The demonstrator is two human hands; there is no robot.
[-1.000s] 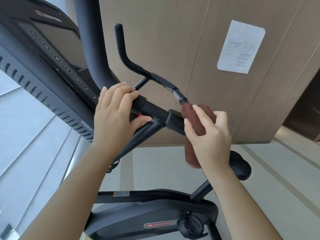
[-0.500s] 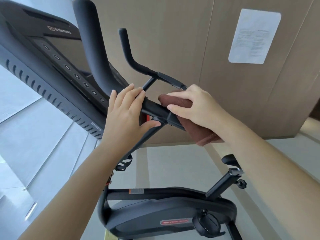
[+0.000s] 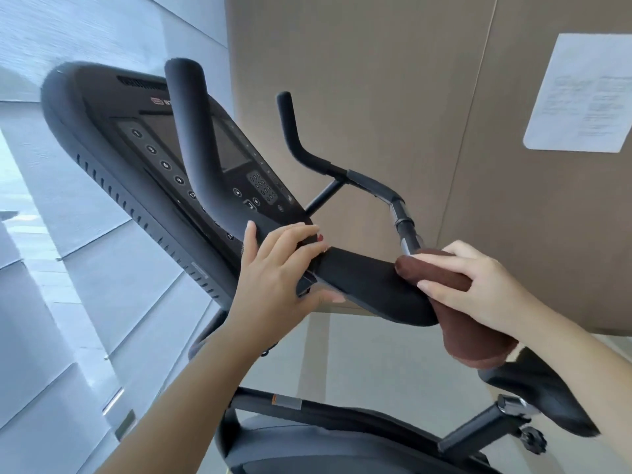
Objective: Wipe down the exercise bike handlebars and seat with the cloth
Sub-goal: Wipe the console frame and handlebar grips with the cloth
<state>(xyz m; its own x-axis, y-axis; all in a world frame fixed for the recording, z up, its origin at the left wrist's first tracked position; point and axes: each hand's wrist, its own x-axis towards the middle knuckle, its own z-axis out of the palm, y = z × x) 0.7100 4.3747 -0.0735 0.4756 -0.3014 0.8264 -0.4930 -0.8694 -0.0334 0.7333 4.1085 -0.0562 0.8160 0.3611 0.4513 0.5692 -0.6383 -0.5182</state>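
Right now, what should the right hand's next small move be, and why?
Probably slide the cloth leftward along the pad toward the left hand. The right hand grips the cloth against the pad's right end, most of the pad lies bare beside it, and the left hand holds the handlebar's middle, seemingly steadying it.

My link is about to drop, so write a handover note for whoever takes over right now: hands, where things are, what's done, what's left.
Left hand grips the handlebar at its centre, by the console base.
Right hand holds the brown cloth wrapped over the handlebar's right end.
Seat sits low right, below the hanging cloth, with no hand on it.
Done: cannot tell how much is wiped.
To do: rest of the handlebar, both upright horns, the seat.
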